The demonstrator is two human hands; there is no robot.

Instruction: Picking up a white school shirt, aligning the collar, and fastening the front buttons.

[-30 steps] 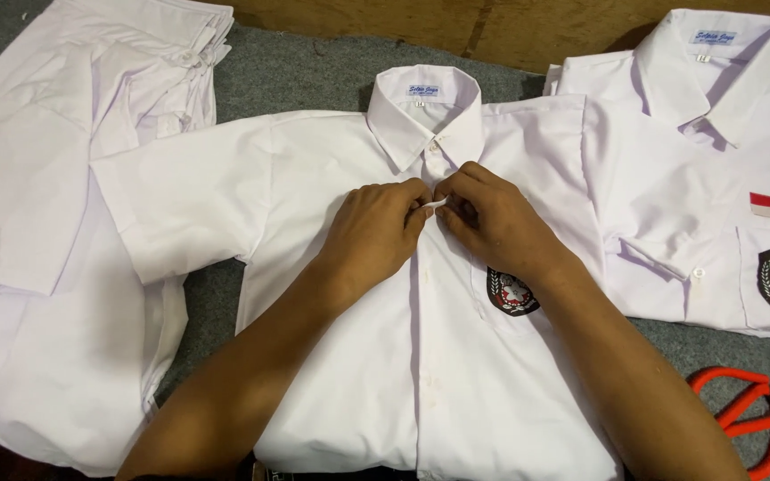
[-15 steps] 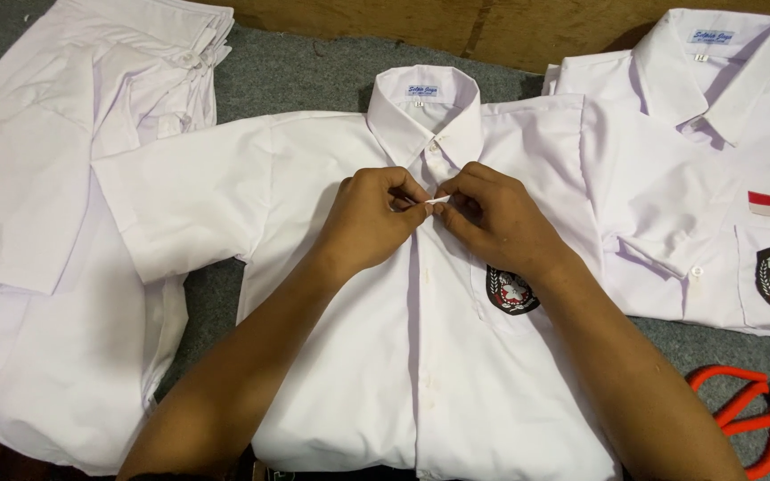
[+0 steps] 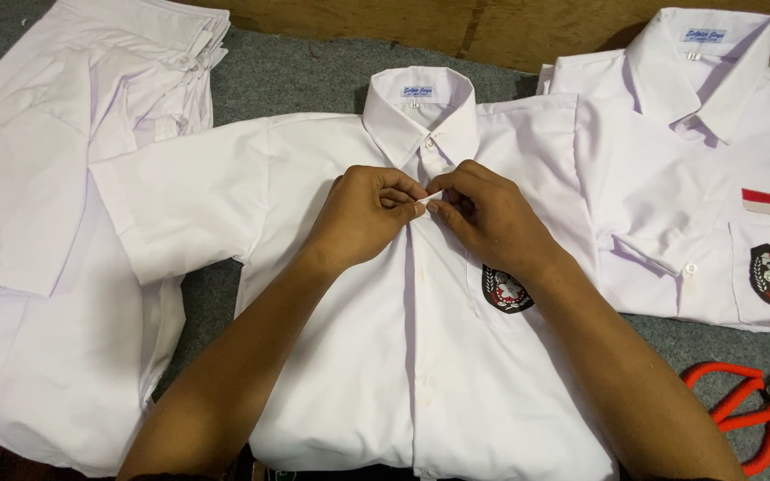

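Both hands, left hand [image 3: 363, 218] and right hand [image 3: 487, 218], closed in a pinching grip on the front placket of the white shirt [image 3: 421, 356], spread flat at the table [image 3: 314, 76] middle.

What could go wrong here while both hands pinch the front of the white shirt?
The left hand and right hand pinch the white shirt placket just below the collar; an uneven pull could crease it or misalign the edges. The orange-handled scissors lie close to the right forearm and could be knocked.
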